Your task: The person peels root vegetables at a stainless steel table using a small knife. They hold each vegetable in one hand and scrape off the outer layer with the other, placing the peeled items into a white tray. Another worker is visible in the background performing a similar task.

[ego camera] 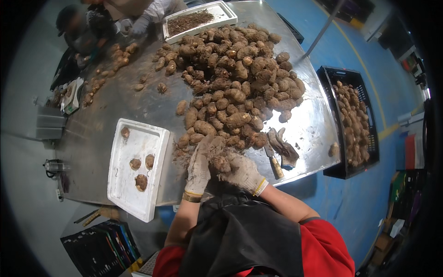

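Observation:
Both my hands wear dirty knitted work gloves and meet at the near edge of a large pile of soil-covered taro corms point(238, 93). A rough, hairy corm point(220, 163) is between them. My right hand point(240, 173) grips it from the right side. My left hand point(202, 166) lies along its left side with fingers extended toward the pile; whether it grips the corm is not clear. A knife with a wooden handle point(276, 168) and a soiled glove point(283, 149) lie on the metal table to the right. A white foam tray point(161, 169) at the left holds several corms.
The metal table point(166, 110) carries another white tray point(226, 15) with brown debris at the far side. A black crate point(372, 138) of corms stands off the right edge. A kitchen scale point(72, 97) sits at the far left. People work across the table; a gloved hand point(140, 26) shows there.

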Available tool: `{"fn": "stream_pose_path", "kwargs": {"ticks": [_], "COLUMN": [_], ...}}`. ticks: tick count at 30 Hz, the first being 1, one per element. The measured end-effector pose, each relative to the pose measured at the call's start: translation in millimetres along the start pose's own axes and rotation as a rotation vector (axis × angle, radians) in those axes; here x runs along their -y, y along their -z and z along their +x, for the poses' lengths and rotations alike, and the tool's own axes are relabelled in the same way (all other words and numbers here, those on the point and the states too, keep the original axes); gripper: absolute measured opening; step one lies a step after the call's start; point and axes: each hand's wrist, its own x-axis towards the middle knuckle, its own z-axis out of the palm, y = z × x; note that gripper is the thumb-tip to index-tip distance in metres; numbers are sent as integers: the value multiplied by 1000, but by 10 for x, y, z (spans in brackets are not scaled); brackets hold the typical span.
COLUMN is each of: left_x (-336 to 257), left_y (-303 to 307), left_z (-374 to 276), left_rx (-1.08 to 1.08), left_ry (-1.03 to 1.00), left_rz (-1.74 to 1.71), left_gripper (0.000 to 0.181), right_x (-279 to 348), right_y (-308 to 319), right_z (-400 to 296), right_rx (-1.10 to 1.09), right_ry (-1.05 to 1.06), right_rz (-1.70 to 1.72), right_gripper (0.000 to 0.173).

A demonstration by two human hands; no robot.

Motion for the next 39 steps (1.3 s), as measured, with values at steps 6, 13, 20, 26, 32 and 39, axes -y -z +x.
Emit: {"fn": "stream_pose_path", "kwargs": {"ticks": [6, 13, 20, 26, 32, 39], "left_x": [-32, 148, 360, 99, 153, 195], "left_y": [-242, -293, -214, -439, -373, -211], "left_z": [-220, -158, -85, -241, -192, -132], "left_rx": [58, 65, 118, 220, 85, 36], "left_ry": [-5, -130, 100, 215, 181, 237], "left_rz": [348, 374, -13, 150, -148, 5], "left_gripper": [48, 39, 57, 38, 33, 41], "right_x": [-65, -38, 13, -212, -650, -1098], "right_y": [-97, 23, 185, 125, 361, 772], "right_z": [39, -18, -25, -149, -381, -497], "right_rx": [144, 33, 140, 134, -223, -365], "right_ry": [-100, -76, -195, -289, -135, -222], "right_rz": [-165, -196, -144, -89, 300, -685], "right_gripper": [39, 41, 48, 42, 50, 39]}}
